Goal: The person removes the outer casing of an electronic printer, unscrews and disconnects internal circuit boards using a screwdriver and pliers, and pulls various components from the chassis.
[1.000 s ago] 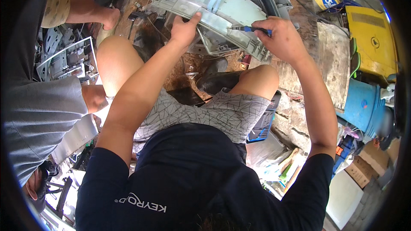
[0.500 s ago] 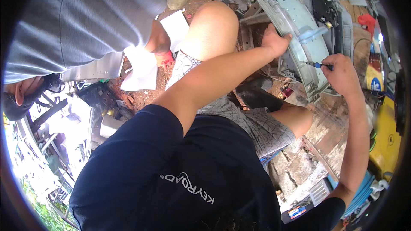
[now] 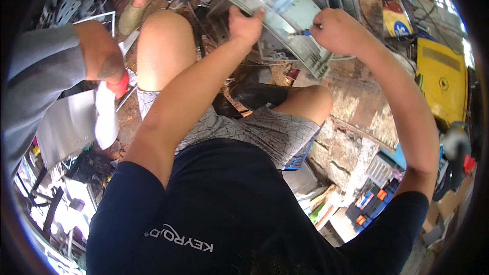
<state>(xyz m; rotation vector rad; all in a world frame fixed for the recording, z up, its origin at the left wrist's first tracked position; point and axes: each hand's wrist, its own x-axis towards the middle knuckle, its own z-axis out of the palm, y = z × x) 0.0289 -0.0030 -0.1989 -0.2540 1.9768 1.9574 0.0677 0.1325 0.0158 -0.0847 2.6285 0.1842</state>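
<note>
Right grip (image 3: 326,29) curled tight round blue screwdriver (image 3: 307,32); left grip (image 3: 245,25) pinches edge of grey plastic housing (image 3: 277,26). Bit slips toward 9 o'clock, could jab left grip imo.

Smooth plastic frame (image 3: 279,31), cloth shirt (image 3: 224,193)

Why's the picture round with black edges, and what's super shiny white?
In the head view, the fisheye lens likely makes the dark, round border; there too, glare washes out the scrap pile at lower left, but not the right hand.
</note>
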